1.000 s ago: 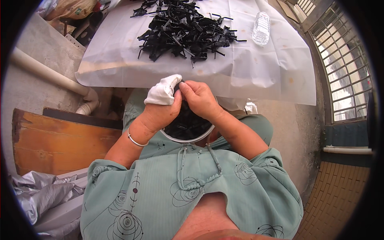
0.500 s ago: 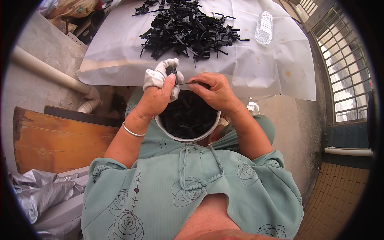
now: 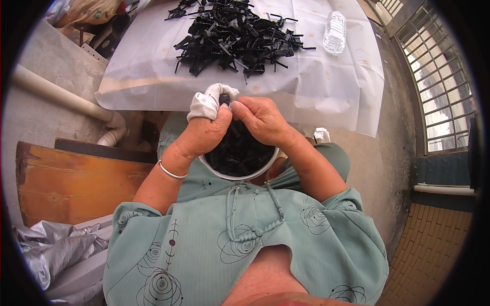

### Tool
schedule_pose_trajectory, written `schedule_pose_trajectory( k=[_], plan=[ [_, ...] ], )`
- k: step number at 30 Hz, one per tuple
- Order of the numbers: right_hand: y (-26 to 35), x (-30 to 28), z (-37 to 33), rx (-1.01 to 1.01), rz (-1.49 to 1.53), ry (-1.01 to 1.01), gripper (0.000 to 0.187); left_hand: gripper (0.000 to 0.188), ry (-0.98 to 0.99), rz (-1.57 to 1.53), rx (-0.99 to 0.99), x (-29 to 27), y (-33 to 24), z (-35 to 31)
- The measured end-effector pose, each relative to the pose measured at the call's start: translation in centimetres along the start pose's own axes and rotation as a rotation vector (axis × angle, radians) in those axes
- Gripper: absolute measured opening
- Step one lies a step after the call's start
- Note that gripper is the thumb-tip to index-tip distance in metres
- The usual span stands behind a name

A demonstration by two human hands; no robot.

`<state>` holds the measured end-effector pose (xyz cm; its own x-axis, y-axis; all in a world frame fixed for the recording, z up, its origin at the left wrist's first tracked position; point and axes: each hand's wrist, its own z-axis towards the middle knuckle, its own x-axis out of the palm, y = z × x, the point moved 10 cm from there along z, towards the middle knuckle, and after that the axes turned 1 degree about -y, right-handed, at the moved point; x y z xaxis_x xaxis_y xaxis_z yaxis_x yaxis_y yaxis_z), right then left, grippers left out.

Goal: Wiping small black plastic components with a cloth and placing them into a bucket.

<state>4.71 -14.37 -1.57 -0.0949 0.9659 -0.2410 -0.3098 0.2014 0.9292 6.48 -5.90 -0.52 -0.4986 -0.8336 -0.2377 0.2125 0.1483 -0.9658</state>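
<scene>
My left hand [image 3: 205, 131], its fingers wrapped in white cloth [image 3: 204, 105] and its thumb bare, is closed around a small black plastic part [image 3: 224, 99]. My right hand [image 3: 261, 120] meets it from the right, thumb and forefinger pinched together at the part's edge. Whatever lies inside the right hand is hidden behind its fingers. Both hands hover over a white-rimmed bucket [image 3: 256, 175] between my knees, filled with dark pieces. Beyond them, a heap of black plastic parts [image 3: 240, 43] is spread on the covered table.
A whitish plastic sheet [image 3: 306, 86] covers the table and hangs over its near edge. A clear bottle [image 3: 335, 33] lies at the right. On the left are a pale pipe [image 3: 61, 94], a wooden board [image 3: 81, 178] and silver sheeting [image 3: 56, 250]. A barred window [image 3: 439, 86] stands far right.
My right hand has moved left, against the left hand. The thin dark tool that showed in its fingers is now out of sight. My left hand has turned slightly inward with the black part.
</scene>
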Motion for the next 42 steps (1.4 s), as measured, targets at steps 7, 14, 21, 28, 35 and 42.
schedule_pose_trajectory(
  k=[7, 14, 21, 28, 35, 42],
  plan=[
    [-1.7, 1.4, -0.1, 0.056, 0.102, -0.093, 0.025, 0.021, -0.106, 0.4, 0.318, 0.4, -2.6, -0.4],
    [-1.6, 1.5, 0.4, 0.037, 0.155, -0.113, 0.025, 0.021, -0.19, 0.332, 0.331, -0.2, -1.9, -1.4],
    [1.0, -12.3, 1.8, -0.071, -0.862, -0.607, 0.016, 0.033, 0.044, 0.854, 0.5, 0.8, -1.9, -0.8],
    [-0.9, -13.5, 3.0, -0.061, -0.961, -0.501, 0.026, 0.027, -0.062, 0.142, -0.005, -2.0, 1.8, 1.4],
    [4.6, -4.9, 0.2, -0.459, -0.761, -0.159, 0.034, 0.018, 0.133, -0.795, -0.401, 1.7, 2.9, 2.2],
    [6.5, -3.3, -0.3, -0.379, -0.286, -0.167, 0.023, 0.024, -0.021, -0.556, -0.168, 1.1, 1.7, 2.2]
  ],
)
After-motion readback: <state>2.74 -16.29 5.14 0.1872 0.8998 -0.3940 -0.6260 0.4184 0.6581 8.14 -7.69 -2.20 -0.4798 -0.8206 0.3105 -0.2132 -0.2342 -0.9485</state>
